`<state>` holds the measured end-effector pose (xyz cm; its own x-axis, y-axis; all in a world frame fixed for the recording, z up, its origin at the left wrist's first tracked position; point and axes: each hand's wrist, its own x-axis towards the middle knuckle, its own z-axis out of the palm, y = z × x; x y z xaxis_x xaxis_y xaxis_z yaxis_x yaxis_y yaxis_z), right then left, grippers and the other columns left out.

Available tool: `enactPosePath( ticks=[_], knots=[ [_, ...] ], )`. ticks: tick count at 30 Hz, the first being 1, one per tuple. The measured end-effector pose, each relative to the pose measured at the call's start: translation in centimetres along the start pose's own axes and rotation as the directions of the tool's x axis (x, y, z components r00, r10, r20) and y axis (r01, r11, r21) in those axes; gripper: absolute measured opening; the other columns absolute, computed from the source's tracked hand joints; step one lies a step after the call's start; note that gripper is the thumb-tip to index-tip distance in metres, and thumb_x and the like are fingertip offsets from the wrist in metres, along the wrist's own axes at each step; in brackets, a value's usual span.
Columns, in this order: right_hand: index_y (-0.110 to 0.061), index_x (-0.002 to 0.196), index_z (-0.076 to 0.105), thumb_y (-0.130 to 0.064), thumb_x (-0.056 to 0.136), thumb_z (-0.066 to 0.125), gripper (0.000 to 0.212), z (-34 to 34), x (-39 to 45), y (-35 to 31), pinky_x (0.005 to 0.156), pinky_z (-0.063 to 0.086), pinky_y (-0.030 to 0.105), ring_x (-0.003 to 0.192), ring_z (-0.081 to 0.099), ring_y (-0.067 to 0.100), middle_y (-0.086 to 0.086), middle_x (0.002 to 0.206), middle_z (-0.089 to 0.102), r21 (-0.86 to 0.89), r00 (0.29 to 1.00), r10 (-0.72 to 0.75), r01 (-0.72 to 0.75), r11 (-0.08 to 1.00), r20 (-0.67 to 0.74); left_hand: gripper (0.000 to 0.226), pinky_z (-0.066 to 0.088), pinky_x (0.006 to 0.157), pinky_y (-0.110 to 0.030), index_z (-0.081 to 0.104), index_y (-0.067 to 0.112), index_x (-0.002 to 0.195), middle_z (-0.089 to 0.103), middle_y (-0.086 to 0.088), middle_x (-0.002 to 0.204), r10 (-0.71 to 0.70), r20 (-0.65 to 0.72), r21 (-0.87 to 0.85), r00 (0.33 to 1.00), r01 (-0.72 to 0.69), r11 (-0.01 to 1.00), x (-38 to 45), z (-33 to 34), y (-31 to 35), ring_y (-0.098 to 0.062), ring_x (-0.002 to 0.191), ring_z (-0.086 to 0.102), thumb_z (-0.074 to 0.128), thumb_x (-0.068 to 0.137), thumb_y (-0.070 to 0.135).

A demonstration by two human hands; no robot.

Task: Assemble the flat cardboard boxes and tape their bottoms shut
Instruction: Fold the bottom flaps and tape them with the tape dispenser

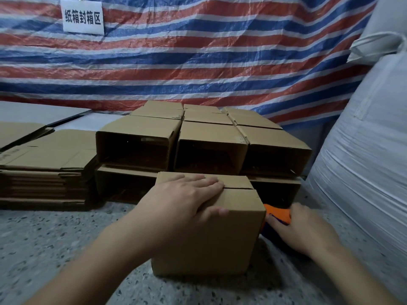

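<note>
My left forearm crosses the bottom of the view, and my left hand (187, 194) lies flat on top of the box (209, 234) standing on the speckled floor (55, 249) in front of me. The fingers (207, 182) of that hand are straight and close together, pressing the two closed flaps down, with the thumb hooked over the near top edge. The flap seam (239, 188) runs left to right across the top, starting at my fingertips and ending at the box's right edge; I see no tape on it yet.

My right hand (306, 230) is down beside the box's right wall, low near the floor, on the orange tape dispenser (278, 213). Its fingers curl onto the orange body, though how fully they wrap it is hidden by the box corner, so I judge it a grip rather than a touch.

What matters for the next move, I think, is this: the dispenser sits just off the right end of the seam and below it, so the right hand is the nearer one and would lift up and over that edge, then run along the seam toward my left fingertips.

Behind, assembled boxes (209, 146) lie stacked on their sides, and flat boxes (44, 172) are piled at left.
</note>
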<state>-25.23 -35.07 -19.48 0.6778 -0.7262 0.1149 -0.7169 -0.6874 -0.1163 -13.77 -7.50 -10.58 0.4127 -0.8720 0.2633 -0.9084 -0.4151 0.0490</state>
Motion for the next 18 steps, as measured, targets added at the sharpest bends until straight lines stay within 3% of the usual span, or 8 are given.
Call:
enactPosePath(
  ticks=[6,8,11,13,15,18],
  knots=[
    [-0.028,0.08,0.053,-0.079,0.081,0.054,0.052,0.7,-1.0,0.7,0.054,0.048,0.026,0.065,0.058,0.007,-0.01,0.072,0.059,-0.028,0.997,-0.076,0.076,0.997,-0.031,0.086,0.0,0.104,-0.013,0.013,0.044,0.153,0.014,0.025,0.159,0.008,0.006,0.02,1.0,-0.008,1.0,-0.1,0.1,0.1,0.004,0.145,0.009,-0.002,0.074,0.074],
    [-0.024,0.077,0.059,-0.076,0.082,0.057,0.052,-0.9,-0.8,0.7,0.053,0.046,0.028,0.061,0.062,0.011,-0.006,0.067,0.063,0.149,0.999,-0.017,0.022,0.989,-0.031,0.082,-0.002,0.105,-0.014,0.013,0.043,0.153,0.014,0.025,0.159,0.008,0.026,0.017,1.0,-0.009,1.0,-0.1,0.1,0.0,0.005,0.145,0.008,0.0,0.078,0.072],
    [-0.014,0.071,0.065,-0.082,0.069,0.052,0.069,-6.3,-1.0,-0.1,0.05,0.041,0.026,0.043,0.063,0.012,0.001,0.051,0.067,0.538,0.998,0.008,0.03,0.843,-0.068,0.074,-0.003,0.105,-0.01,0.018,0.042,0.153,0.021,0.025,0.157,-0.004,0.011,-0.057,1.0,0.005,0.998,-0.6,-0.1,0.1,0.009,0.142,0.011,0.002,0.085,0.068],
    [-0.01,0.069,0.067,-0.095,0.06,0.054,0.086,-10.6,-1.4,-1.3,0.052,0.042,0.027,0.041,0.063,0.01,-0.002,0.054,0.069,0.649,0.993,-0.028,0.094,0.755,-0.112,0.064,0.01,0.107,-0.011,0.023,0.042,0.152,0.031,0.024,0.154,-0.039,-0.01,-0.121,0.999,0.038,0.992,-0.9,-0.3,0.2,0.007,0.14,0.021,0.01,0.093,0.065],
    [-0.01,0.071,0.069,-0.1,0.043,0.053,0.095,-14.1,-1.6,-3.0,0.056,0.044,0.03,0.044,0.065,0.013,0.003,0.059,0.071,0.682,0.985,-0.111,0.171,0.711,-0.132,0.052,0.032,0.107,-0.022,0.031,0.043,0.146,0.047,0.02,0.144,-0.081,-0.005,-0.179,0.997,0.079,0.981,-1.0,-0.5,0.3,0.001,0.13,0.039,0.017,0.098,0.059],
    [-0.011,0.086,0.072,-0.105,0.022,0.053,0.115,-18.0,-1.7,-6.1,0.063,0.051,0.035,0.062,0.072,0.025,0.009,0.073,0.075,0.697,0.952,-0.306,0.239,0.676,-0.03,0.039,0.043,0.096,-0.036,0.04,0.041,0.132,0.058,0.015,0.127,-0.127,0.022,-0.26,0.992,0.128,0.957,-1.1,-1.1,0.6,-0.004,0.113,0.051,0.021,0.1,0.055]
  ],
)
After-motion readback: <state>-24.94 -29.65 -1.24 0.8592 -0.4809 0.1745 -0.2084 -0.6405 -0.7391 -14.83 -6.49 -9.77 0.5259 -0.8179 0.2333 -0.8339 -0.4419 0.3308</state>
